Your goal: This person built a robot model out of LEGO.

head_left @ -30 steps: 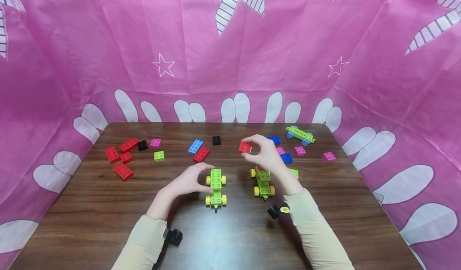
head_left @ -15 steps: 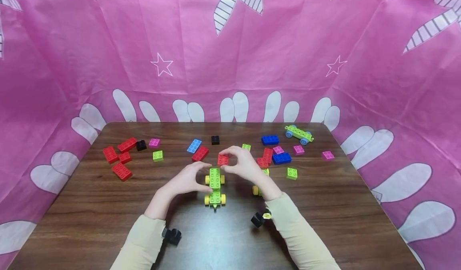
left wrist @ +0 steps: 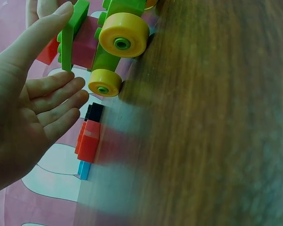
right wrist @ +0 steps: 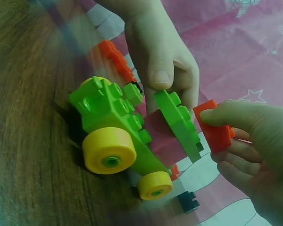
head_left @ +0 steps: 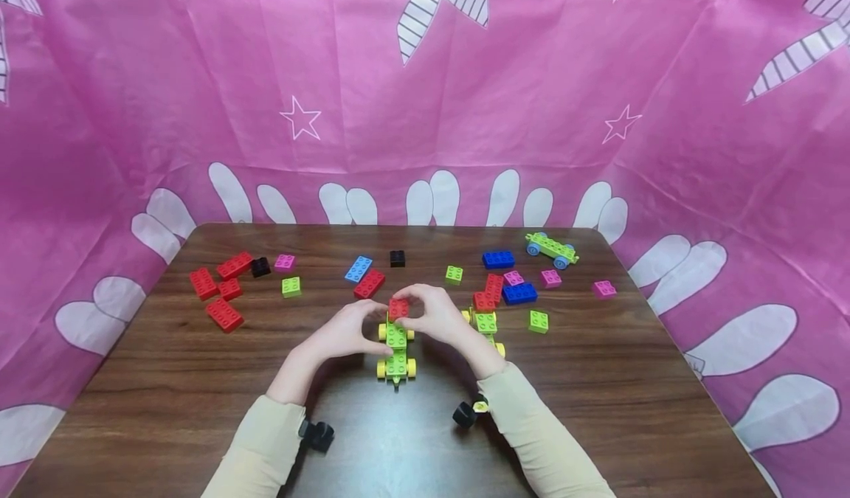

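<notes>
In the head view a green toy car base (head_left: 397, 365) with yellow wheels stands in front of me. On its far part sits a pink brick (right wrist: 162, 137), topped by a long green brick (right wrist: 179, 126). My left hand (head_left: 345, 328) is beside it, fingers extended, the thumb at the green brick's near end; whether it presses there I cannot tell. Between thumb and fingers my right hand (head_left: 434, 313) pinches a small red brick (right wrist: 213, 126) just above the green brick's far end, with a narrow gap visible in the right wrist view.
A second yellow-wheeled car (head_left: 487, 323) with red bricks at its far end stands to the right, partly behind the right hand. A blue-wheeled green base (head_left: 553, 249) lies at the back right. Red bricks (head_left: 224, 315) lie left; a light-blue brick (head_left: 358, 269) and black brick (head_left: 397, 258) lie behind.
My right hand has carried the red brick leftward and toward me, from above the right car's far side to over the left car. My left hand has stayed beside that car.
</notes>
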Action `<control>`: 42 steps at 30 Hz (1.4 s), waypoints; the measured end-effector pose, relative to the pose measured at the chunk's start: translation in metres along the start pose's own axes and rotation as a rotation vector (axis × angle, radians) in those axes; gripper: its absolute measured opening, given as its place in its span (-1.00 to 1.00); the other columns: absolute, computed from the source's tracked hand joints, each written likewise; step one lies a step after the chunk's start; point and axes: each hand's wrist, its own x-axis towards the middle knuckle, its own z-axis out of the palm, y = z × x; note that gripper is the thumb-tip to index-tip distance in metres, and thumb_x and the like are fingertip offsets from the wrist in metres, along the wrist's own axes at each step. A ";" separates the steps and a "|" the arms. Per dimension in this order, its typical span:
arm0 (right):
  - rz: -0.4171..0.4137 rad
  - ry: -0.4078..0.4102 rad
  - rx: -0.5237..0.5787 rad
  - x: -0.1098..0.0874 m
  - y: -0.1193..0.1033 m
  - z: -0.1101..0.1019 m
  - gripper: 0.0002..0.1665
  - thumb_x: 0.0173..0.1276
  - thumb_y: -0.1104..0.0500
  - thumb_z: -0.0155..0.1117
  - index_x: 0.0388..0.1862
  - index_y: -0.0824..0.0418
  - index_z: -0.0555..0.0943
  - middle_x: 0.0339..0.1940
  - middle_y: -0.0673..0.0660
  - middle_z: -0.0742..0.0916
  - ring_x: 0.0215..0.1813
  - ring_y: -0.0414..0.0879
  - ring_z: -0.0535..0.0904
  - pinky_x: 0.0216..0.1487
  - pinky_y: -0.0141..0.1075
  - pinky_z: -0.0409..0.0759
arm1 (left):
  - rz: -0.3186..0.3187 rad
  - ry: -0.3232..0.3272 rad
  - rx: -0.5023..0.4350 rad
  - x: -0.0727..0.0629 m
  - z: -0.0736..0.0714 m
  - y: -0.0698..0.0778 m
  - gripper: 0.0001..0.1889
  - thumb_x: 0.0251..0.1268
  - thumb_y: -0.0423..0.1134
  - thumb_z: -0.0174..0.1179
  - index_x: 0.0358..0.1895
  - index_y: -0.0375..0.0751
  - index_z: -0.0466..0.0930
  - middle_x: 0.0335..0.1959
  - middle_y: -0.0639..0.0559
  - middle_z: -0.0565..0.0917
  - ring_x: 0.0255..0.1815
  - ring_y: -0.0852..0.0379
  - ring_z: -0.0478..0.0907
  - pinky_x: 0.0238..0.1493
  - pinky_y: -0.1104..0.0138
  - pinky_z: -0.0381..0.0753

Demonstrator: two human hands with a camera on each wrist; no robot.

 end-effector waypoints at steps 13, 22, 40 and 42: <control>0.028 -0.034 0.011 0.000 0.004 0.003 -0.56 0.20 0.16 0.47 0.08 0.15 0.65 0.03 0.07 0.74 0.09 -0.02 0.63 0.13 -0.11 0.63 | -0.001 -0.012 0.006 0.001 0.002 -0.002 -0.21 -0.04 0.10 0.49 0.25 -0.24 0.48 0.17 -0.11 0.60 0.20 -0.05 0.53 0.22 0.00 0.54; 0.010 -0.053 0.029 -0.001 0.004 0.002 -0.59 0.29 0.09 0.39 0.09 0.16 0.65 0.01 0.07 0.74 0.10 -0.05 0.63 0.17 -0.10 0.61 | -0.007 -0.012 0.010 0.003 0.004 -0.005 -0.22 -0.01 0.13 0.46 0.24 -0.25 0.49 0.17 -0.12 0.60 0.21 -0.06 0.53 0.24 -0.02 0.52; -0.020 -0.021 0.018 -0.003 0.001 0.002 -0.62 0.30 0.09 0.38 0.06 0.20 0.68 -0.05 0.11 0.76 0.05 -0.02 0.66 0.14 -0.11 0.63 | 0.020 0.001 0.017 0.005 0.004 -0.004 -0.25 -0.02 0.09 0.48 0.21 -0.28 0.50 0.11 -0.13 0.62 0.17 -0.05 0.54 0.22 -0.01 0.53; -0.022 -0.023 0.010 -0.002 0.000 0.002 -0.62 0.29 0.10 0.39 0.05 0.21 0.69 -0.06 0.10 0.76 0.04 -0.03 0.67 0.13 -0.12 0.63 | 0.023 0.003 0.014 0.005 0.004 -0.004 -0.25 -0.02 0.09 0.48 0.20 -0.28 0.50 0.11 -0.13 0.62 0.16 -0.05 0.55 0.22 -0.01 0.53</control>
